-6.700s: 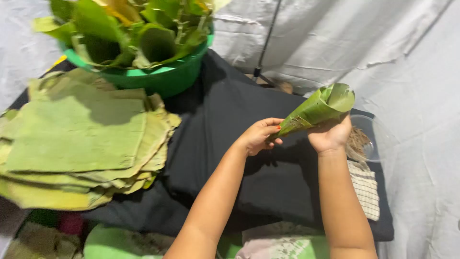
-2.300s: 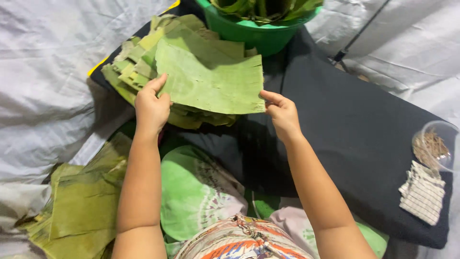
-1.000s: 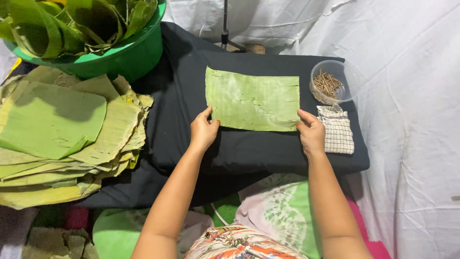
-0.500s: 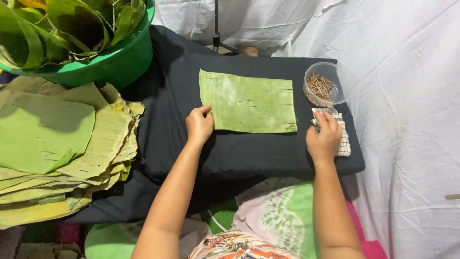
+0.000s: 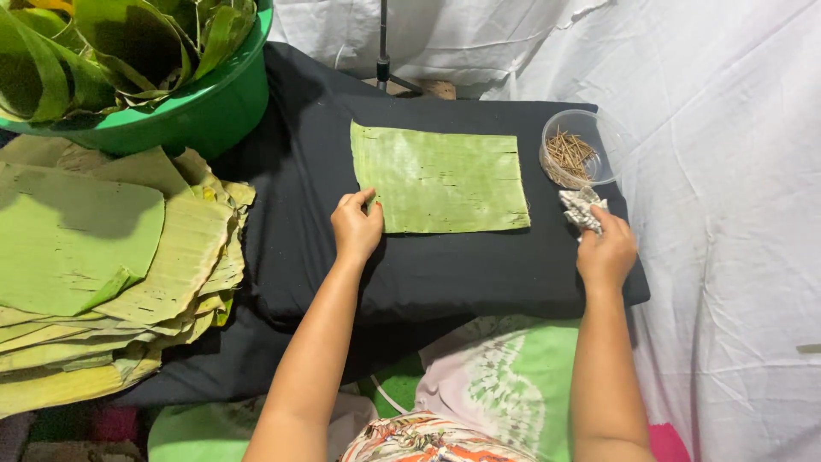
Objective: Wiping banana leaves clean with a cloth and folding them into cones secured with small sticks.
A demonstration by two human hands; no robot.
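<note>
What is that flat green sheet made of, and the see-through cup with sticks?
The green sheet looks like a cut leaf, matte: fine parallel ribs, frayed edges. The cup seems to be clear glossy plastic, since the sticks show through its wall. They look like thin wood or dried stems.

No packages, labels, signs or screens visible.

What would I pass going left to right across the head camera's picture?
Stack of leaf sheets → left hand → flat leaf sheet → clear bowl of sticks → right hand, holding a checked cloth.
</note>
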